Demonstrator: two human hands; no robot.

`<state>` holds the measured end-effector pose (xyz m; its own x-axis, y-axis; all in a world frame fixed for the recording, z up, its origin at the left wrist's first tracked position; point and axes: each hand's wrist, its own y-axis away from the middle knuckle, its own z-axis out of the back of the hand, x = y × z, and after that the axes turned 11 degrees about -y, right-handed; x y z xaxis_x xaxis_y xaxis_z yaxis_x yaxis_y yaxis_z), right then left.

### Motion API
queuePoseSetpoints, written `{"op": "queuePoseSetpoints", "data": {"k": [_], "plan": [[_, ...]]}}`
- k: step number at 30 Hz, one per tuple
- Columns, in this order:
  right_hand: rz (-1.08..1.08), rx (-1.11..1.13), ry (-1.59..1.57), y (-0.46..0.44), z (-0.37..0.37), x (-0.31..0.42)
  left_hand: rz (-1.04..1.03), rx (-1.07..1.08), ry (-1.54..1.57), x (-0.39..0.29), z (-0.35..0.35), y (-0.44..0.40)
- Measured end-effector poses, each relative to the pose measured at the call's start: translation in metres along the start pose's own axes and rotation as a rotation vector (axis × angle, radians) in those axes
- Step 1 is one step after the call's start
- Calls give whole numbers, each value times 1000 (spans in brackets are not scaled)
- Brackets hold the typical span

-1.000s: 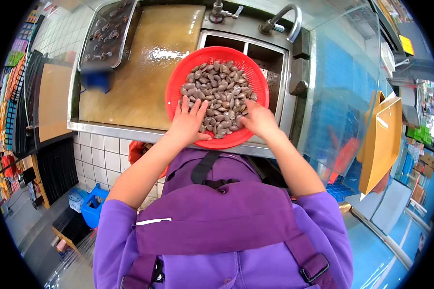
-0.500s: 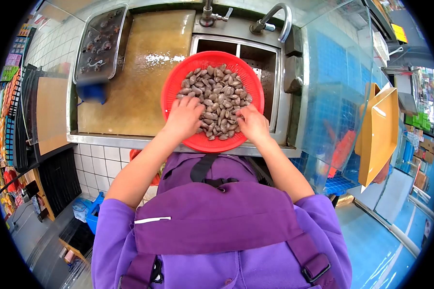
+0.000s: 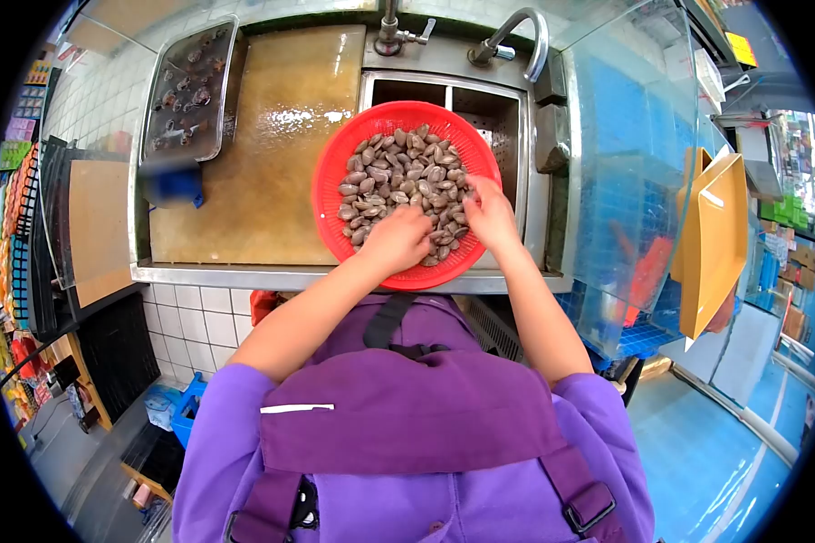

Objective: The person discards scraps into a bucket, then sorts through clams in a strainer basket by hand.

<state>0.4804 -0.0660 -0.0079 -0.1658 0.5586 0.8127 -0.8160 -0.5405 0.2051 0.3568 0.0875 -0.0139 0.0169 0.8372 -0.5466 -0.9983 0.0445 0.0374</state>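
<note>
Many grey-brown clams (image 3: 398,172) fill a round red plastic basket (image 3: 330,181), which sits over the front of a steel sink. My left hand (image 3: 395,242) lies low among the clams near the basket's front, its fingers curled down; whatever is under the fingertips is hidden. At the basket's right side, my right hand (image 3: 491,215) pinches a clam at the edge of the pile, its fingertips partly blurred.
Behind the basket are a steel sink (image 3: 527,163), a curved faucet (image 3: 541,45) and a tap (image 3: 389,38). A wet tan board (image 3: 254,199) spans the left, beside a clear tray (image 3: 190,86) of dark shellfish. Glass tank walls (image 3: 625,154) stand at right.
My left hand has moved right and toward the basket's front. My right hand has shifted slightly up and right, to the edge of the clams. The basket appears slightly farther right in view.
</note>
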Motion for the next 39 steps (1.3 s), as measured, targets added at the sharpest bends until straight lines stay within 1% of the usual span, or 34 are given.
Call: {"op": "queuePoseSetpoints", "data": {"k": [1,2,3,4,5,7,8,9,10,11,13,14,15,16,17,19,20,21,23,24,25,27,29,33,34,36,39], "plan": [[49,-53,-13,-9,-5,-5,-1,7,-6,7,3,6],[46,-55,-20,-14,-12,-7,103,8,298,14,6,12],[94,-74,114,-18,-23,-5,211,8,604,18,9,18],[146,-94,249,-19,-32,-5,214,11,601,21,12,23],[262,-45,266,-14,-41,-9,266,-11,832,24,16,26],[248,271,241,11,-38,17,366,-55,1304,22,31,32],[250,269,246,22,-37,14,383,-46,1354,21,44,36],[242,351,191,31,-35,7,379,-50,1357,21,54,40],[234,436,134,33,-32,2,375,-73,1434,21,62,43],[237,440,136,29,-28,-1,373,-94,1509,22,68,46],[267,135,166,14,-21,-4,362,-120,1534,22,75,50],[231,36,150,2,-20,-1,371,-154,1560,23,78,50],[158,-8,138,-9,-16,16,379,-188,1584,23,79,50],[163,-25,139,-26,-24,14,380,-233,1570,23,77,49],[168,-42,138,-36,-34,13,386,-230,1565,26,72,48],[168,50,270,-36,-51,30,491,-350,1746,31,63,49],[320,130,309,-31,-61,16,491,-332,1867,33,60,51],[337,225,337,-17,-61,26,490,-331,1865,35,59,52],[486,398,383,10,-54,25,592,-296,1881,42,57,57],[490,398,387,23,-44,24,616,-292,1814,44,56,58],[487,425,416,35,-31,21,610,-297,1817,44,56,57],[484,456,447,47,-19,22,654,-276,1652,42,58,57],[433,368,497,52,-13,24,656,-271,1666,41,57,57],[608,533,328,45,-66,41,681,-300,1684,40,55,52],[610,534,326,38,-76,41,693,-305,1681,40,54,52],[603,455,430,15,-88,38,700,-313,1673,40,53,54],[537,367,538,-2,-74,32,712,-325,1660,41,55,59]]}}
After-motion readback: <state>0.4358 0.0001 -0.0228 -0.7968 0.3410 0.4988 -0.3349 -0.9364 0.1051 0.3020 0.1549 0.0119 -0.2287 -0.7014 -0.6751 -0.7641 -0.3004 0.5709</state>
